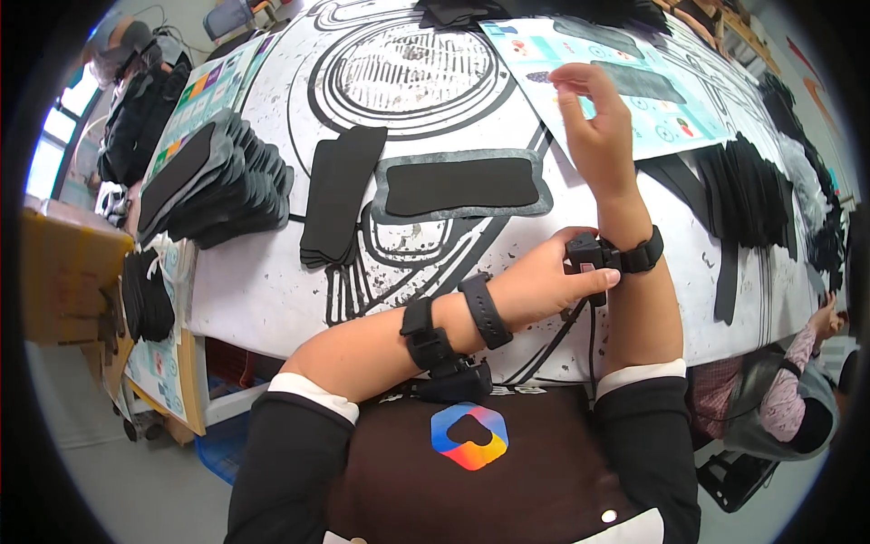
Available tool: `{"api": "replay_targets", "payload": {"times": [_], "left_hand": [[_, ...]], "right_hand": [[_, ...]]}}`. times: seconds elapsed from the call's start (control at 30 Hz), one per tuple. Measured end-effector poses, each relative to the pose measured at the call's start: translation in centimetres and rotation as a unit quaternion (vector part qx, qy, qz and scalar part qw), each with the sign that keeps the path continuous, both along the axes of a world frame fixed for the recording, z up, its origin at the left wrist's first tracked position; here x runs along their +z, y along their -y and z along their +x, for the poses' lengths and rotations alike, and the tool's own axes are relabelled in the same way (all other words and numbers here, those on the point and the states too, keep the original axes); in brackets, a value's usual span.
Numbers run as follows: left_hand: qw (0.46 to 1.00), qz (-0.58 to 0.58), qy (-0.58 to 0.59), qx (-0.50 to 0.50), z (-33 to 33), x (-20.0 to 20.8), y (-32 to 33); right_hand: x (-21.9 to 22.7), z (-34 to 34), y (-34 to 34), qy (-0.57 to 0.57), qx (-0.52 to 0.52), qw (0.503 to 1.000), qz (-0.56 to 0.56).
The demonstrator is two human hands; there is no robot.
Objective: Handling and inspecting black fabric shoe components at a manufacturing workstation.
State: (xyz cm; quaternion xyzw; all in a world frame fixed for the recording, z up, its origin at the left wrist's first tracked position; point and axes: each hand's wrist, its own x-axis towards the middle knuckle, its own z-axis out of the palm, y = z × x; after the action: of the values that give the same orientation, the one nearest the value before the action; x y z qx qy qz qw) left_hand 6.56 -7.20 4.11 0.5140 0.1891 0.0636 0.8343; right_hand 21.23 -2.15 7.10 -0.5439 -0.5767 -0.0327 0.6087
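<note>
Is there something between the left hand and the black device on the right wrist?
Nothing visible: the left hand already touches the black device strapped on the wrist of the raised right hand.

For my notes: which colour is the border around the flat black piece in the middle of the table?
Grey border, seen in the head view.

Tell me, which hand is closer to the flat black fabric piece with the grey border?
Left. The left hand sits just below the flat black fabric piece with the grey border, touching the wrist device; the right hand is raised beside it.
</note>
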Motion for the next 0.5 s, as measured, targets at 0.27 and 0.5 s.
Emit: {"api": "replay_targets", "payload": {"times": [0.27,0.5], "left_hand": [[0.981,0.077,-0.001,0.179,-3.7,2.4,-6.7],[0.787,0.572,-0.12,0.196,-6.4,-1.5,-12.2]], "right_hand": [[-1.9,-1.0,0.9,-0.011,0.05,0.966,-0.253],[-6.6,-3.5,0.3,0.227,0.08,0.951,-0.193]]}}
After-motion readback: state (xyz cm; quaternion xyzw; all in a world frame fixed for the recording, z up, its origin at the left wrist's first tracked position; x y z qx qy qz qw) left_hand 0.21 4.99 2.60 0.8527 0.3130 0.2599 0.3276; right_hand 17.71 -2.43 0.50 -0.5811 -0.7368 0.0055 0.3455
